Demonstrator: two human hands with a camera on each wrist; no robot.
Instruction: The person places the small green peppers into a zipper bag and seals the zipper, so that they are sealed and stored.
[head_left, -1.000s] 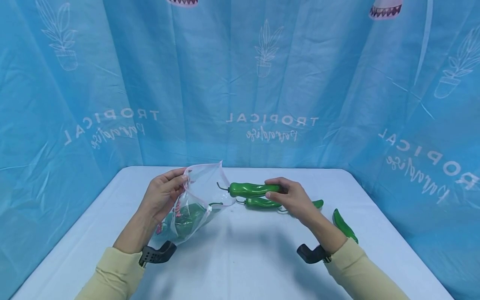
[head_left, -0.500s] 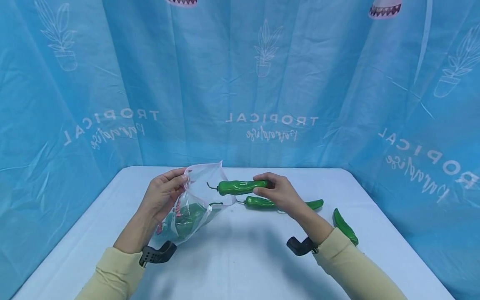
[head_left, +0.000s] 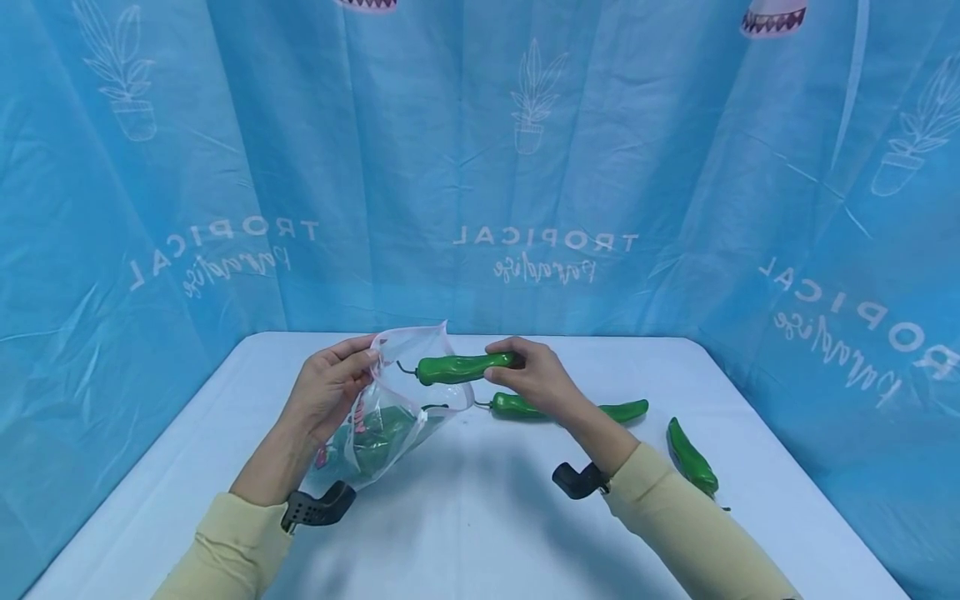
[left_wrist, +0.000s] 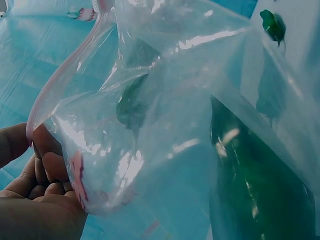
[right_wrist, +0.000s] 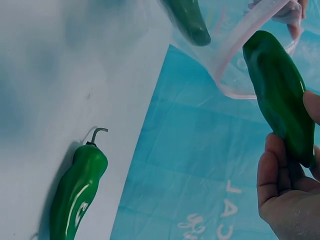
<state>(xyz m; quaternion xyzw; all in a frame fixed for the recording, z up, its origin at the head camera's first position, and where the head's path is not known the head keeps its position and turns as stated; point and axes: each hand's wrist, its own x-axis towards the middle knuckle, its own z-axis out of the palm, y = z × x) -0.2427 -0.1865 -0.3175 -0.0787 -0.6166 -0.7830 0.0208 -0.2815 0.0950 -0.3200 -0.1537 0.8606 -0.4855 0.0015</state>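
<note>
My left hand (head_left: 326,390) pinches the pink zip edge of a clear zip bag (head_left: 411,332), whose mouth gapes toward the right. Green peppers (head_left: 378,433) lie inside it; one pepper (left_wrist: 252,185) looms large through the plastic in the left wrist view. With thumb and fingers my right hand (head_left: 536,375) grips another long green pepper (head_left: 459,368) near its tip. This pepper is roughly level, stem pointing left, and its stem end overlaps the bag's mouth in the head view. In the right wrist view the held pepper (right_wrist: 279,90) crosses the pink rim.
Beneath the right hand, a green pepper (head_left: 517,406) lies on the white table (head_left: 480,533). Part of another pepper (head_left: 626,411) shows beyond the right forearm, and a further pepper (head_left: 690,458) lies to the right. Blue printed curtain (head_left: 480,167) surrounds the table's back and sides.
My right hand has moved left and slightly up, carrying the pepper from beside the bag to its mouth. My left hand and the bag have stayed nearly still.
</note>
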